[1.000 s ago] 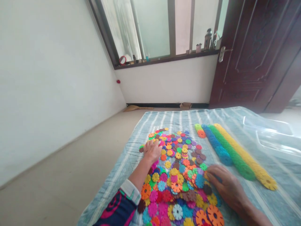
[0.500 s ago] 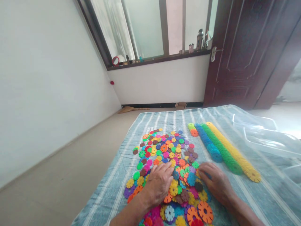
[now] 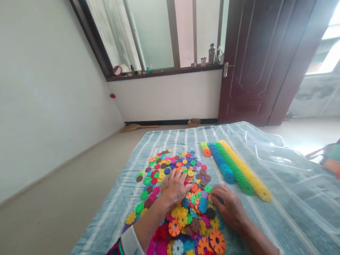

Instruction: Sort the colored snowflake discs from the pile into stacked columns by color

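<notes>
Notched discs (image 3: 182,216) lie heaped under my left hand (image 3: 174,187), fingers loosely spread, my right hand (image 3: 230,205) curled at their edge, can't tell if pinching, on striped cloth (image 3: 119,202); picking-through underway, I judge, next needing one eased free.

A white wall (image 3: 53,81) rises at ten o'clock, with pale floor (image 3: 63,191) running along its foot at eight; a dark-framed window (image 3: 154,35) sits at twelve, its sill (image 3: 164,73) bearing a red-rimmed mirror (image 3: 117,71) and a flask (image 3: 211,55); a broom (image 3: 132,128) lies at nine, near a black skirting board (image 3: 172,122); a dark red door (image 3: 252,63) stands at two, with strong light from a bright opening (image 3: 329,53) beyond it.
</notes>
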`<state>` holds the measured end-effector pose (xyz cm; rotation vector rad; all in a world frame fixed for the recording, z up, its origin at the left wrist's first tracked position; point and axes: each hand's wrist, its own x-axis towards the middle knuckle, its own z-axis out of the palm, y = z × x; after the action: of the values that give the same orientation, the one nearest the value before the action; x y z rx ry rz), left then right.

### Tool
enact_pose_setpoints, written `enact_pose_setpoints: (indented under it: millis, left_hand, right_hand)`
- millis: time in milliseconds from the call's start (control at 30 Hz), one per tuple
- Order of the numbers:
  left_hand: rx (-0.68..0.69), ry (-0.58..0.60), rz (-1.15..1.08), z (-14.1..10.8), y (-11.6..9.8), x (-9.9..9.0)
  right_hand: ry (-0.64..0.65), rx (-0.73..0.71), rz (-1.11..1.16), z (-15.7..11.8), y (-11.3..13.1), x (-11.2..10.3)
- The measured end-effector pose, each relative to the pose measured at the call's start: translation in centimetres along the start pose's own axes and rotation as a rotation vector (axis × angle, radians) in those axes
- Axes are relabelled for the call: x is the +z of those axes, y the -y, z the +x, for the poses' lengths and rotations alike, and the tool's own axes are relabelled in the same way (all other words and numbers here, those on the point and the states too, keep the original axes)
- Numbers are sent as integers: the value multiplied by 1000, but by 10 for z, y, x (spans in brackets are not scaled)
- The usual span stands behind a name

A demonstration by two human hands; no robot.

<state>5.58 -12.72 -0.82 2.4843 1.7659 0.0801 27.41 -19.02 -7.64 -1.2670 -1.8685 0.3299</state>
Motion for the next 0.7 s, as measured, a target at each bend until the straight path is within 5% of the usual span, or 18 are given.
enact_pose_setpoints:
  millis: [367, 700]
  left_hand:
    - [261, 8, 5, -50, 13, 1]
    - [305, -17, -39, -41, 51, 4]
  right_hand:
    - [0, -10, 2, -6, -7, 1]
    - [18, -3, 3, -7, -8, -2]
